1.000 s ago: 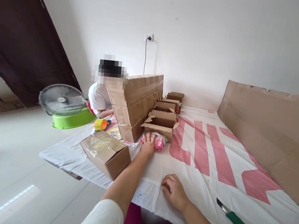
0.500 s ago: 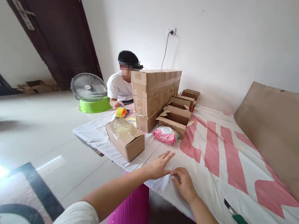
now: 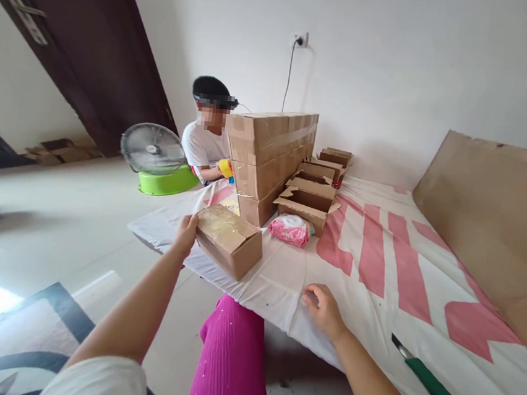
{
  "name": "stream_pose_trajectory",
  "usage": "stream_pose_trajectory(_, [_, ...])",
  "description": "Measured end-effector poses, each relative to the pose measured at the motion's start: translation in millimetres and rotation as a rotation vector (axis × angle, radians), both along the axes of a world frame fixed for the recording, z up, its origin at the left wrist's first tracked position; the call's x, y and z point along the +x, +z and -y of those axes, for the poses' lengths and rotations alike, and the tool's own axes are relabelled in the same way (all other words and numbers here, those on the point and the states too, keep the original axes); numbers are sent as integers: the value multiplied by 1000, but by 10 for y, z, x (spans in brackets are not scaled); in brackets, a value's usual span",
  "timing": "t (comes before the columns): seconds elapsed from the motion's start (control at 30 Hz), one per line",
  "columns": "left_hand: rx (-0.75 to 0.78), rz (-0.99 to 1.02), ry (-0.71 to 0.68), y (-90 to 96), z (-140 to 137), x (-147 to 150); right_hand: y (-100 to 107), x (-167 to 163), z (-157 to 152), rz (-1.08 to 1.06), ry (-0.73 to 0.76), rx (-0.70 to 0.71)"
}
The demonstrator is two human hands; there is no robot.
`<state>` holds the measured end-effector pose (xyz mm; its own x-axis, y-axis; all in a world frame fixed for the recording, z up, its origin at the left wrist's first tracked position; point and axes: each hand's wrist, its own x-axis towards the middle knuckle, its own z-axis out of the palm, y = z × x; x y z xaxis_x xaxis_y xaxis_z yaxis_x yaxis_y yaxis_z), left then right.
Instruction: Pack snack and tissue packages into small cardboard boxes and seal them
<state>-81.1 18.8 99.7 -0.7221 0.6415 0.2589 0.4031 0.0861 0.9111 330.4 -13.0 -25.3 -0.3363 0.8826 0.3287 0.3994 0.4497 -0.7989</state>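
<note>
A taped cardboard box (image 3: 229, 234) lies closed near the table's front left edge, clear tape across its top. At its left end my left hand (image 3: 186, 235) grips it, with the fingertips partly hidden behind the corner. My right hand (image 3: 325, 306) rests low over the white and pink cloth (image 3: 283, 286), apart from the box. Its fingers are loosely curled with a gap at the thumb, and I see nothing held there. Beyond the box lies a pink pack of wipes (image 3: 289, 230). To the right of my right hand is a green-handled utility knife (image 3: 443, 389), blade out.
Stacked sealed boxes (image 3: 267, 160) form a wall on the table, with a row of open boxes (image 3: 307, 202) beside it. A person (image 3: 203, 142) sits behind the stack, near a yellow tape roll (image 3: 225, 168). A large cardboard sheet (image 3: 489, 225) leans at right.
My left hand has left my right hand and reached the box's left end. The box has shifted slightly right. The person behind the stack has raised the yellow tape roll.
</note>
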Motion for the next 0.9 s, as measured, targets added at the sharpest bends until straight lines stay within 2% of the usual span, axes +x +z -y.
stream_pose_trajectory(0.1, [-25,16,-136,-306,93,544,2,-1,65,-80,-59,-77])
stream_pose_trajectory(0.23, [-37,1,-351,-599,387,1547,77,182,277,-358,-179,-173])
stream_pose_trajectory(0.3, [-6,-68,-501,-693,577,1988,83,463,400,-429,-311,-171])
stream_pose_trajectory(0.4, [119,-187,-723,-783,788,2397,52,1110,588,-301,-523,-123])
stream_pose_trajectory(0.47, [213,-252,-816,-810,837,2498,41,1579,726,-95,-598,-48])
stream_pose_trajectory(0.6, [420,-428,-827,-790,790,2505,32,2237,1007,350,-677,199])
stream_pose_trajectory(0.7, [465,-612,-854,-759,753,2502,-36,2407,1140,574,-607,242])
stream_pose_trajectory(0.8, [461,-661,-863,-765,739,2522,-66,2423,1135,676,-556,265])
stream_pose_trajectory(0.9, [475,-633,-865,-790,735,2543,139,2368,982,637,-640,353])
